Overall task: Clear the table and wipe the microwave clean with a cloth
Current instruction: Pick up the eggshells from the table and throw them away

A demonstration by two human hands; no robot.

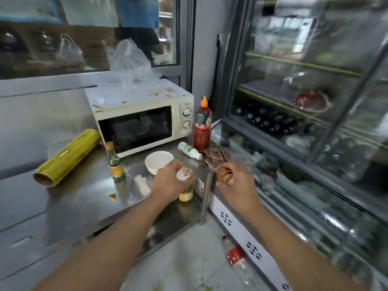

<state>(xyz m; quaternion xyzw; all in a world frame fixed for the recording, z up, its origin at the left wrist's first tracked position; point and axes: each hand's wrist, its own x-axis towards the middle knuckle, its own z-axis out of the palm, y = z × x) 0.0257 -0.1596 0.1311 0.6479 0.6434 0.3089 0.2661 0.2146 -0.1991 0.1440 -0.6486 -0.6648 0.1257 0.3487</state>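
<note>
The white microwave (138, 118) stands at the back of a stainless steel table (69, 198), door closed, its top spattered with orange sauce stains and carrying a clear plastic bag (130, 59) and a clear container. A crumpled brownish cloth (216, 157) lies at the table's right edge, just beside a tall red sauce bottle (202, 127) and a small white bottle (189, 150) lying on its side. In front of the microwave sit a white bowl (159, 161) and a small green-labelled bottle (115, 161); a yellow roll of cling film (67, 157) lies to the left, and an orange smear and pale crumbs mark the steel. The left hand (170, 181) curls its fingers round a broken eggshell piece (184, 173), above a yellow-labelled jar (186, 194). The right hand (237, 181) grips brown eggshell pieces (223, 175), fingers closed round them. To the right stands a glass-fronted refrigerated display case (304, 101) with bottles and trays of food on its shelves. A red-labelled plastic bottle (236, 257) lies on the tiled floor below. Behind the table, a window shows a person in blue.
</note>
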